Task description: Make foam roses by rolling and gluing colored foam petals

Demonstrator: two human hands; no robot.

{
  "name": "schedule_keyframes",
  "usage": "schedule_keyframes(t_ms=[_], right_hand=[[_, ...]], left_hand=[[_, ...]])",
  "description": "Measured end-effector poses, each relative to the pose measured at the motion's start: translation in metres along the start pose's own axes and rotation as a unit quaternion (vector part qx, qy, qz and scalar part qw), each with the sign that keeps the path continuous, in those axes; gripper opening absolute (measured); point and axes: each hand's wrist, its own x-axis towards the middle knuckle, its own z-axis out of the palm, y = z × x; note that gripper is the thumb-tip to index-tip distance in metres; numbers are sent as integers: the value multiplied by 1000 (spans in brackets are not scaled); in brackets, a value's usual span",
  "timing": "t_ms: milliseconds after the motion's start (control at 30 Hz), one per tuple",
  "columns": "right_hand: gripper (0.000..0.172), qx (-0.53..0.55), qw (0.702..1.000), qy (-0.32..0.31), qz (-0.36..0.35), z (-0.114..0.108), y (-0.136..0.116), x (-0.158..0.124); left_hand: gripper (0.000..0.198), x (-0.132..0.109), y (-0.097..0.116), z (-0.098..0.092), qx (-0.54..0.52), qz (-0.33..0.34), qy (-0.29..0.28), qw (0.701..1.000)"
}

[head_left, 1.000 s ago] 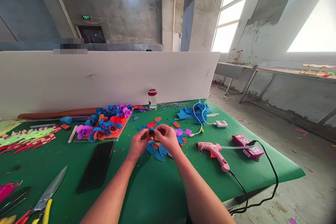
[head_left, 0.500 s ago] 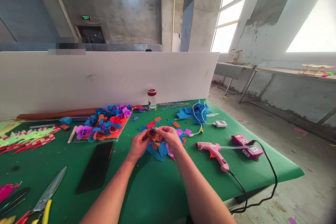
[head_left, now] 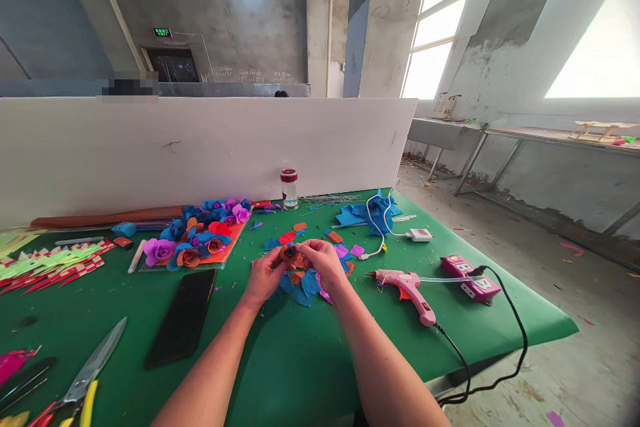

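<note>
Both of my hands meet over the middle of the green table (head_left: 300, 360). Between them is a small foam flower (head_left: 289, 253) with a dark blue centre and brown-orange petals. My left hand (head_left: 263, 275) pinches it from the left and my right hand (head_left: 323, 261) closes on it from the right. Under my hands lie loose foam petals (head_left: 305, 285) in blue, orange and purple.
Finished foam flowers (head_left: 200, 237) lie on an orange sheet to the left. A black phone (head_left: 184, 315), scissors (head_left: 83, 377), a pink glue gun (head_left: 409, 287) with its cable, a pink power strip (head_left: 473, 278), a small bottle (head_left: 289, 188) and a white partition (head_left: 200, 147) surround the work spot.
The flower has been turned in my fingers: a brown-orange petal now wraps the blue centre. My hands have dropped slightly toward the table.
</note>
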Motion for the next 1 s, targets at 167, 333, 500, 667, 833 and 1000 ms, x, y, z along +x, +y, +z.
schedule_keyframes(t_ms=[167, 333, 500, 667, 833, 1000], right_hand=[[37, 16, 1000, 0, 14, 0, -1, 0], [36, 11, 1000, 4, -11, 3, -2, -1], [35, -38, 999, 15, -27, 5, -3, -3], [35, -45, 999, 9, -8, 5, -3, -2], [38, 40, 998, -8, 45, 3, -2, -1], [36, 27, 1000, 0, 9, 3, -7, -3]], left_hand=[[33, 0, -2, 0, -20, -15, -7, 1000], [33, 1, -3, -2, -34, -26, 16, 999], [30, 1, -4, -1, -38, -20, 15, 999], [30, 0, -2, 0, -28, -17, 10, 999], [33, 0, -1, 1, -54, -25, 5, 998], [31, 0, -5, 0, -66, -39, 9, 997]])
